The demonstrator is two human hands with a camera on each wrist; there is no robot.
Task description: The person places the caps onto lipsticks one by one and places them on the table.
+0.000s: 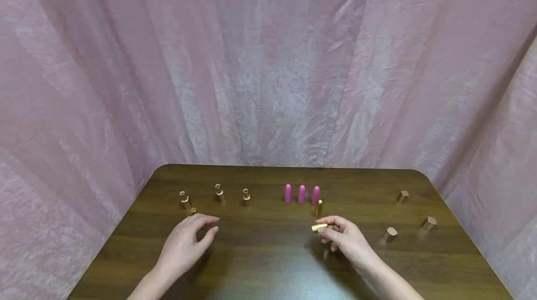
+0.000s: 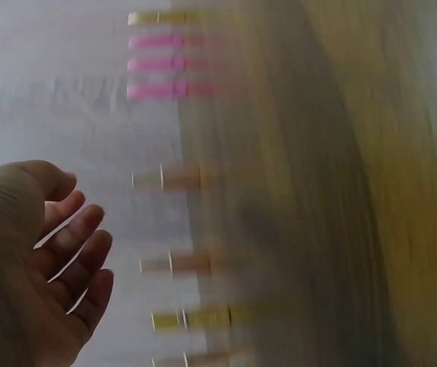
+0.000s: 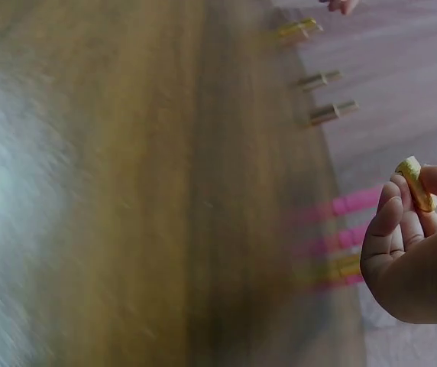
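Observation:
My right hand [image 1: 346, 239] pinches a small gold lipstick cap [image 1: 317, 228] between thumb and fingers, held tilted above the table. In the right wrist view the same cap [image 3: 417, 185] shows its full length. Just beyond that hand stands an upright gold tube with a rounded top [image 1: 319, 208]. My left hand [image 1: 184, 243] holds nothing; its thumb and fingers are apart. Right behind its knuckles is a gold lipstick base [image 1: 194, 210], partly hidden in the head view. Farther back stand three rose-gold lipstick bases [image 1: 219, 192] without caps.
Three pink round-topped tubes [image 1: 301, 194] stand in a row at the back middle. Three rose-gold caps [image 1: 390, 234] are spread over the right side of the wooden table [image 1: 260, 262]. A pink curtain [image 1: 268, 66] hangs behind the table. Both wrist views are partly blurred.

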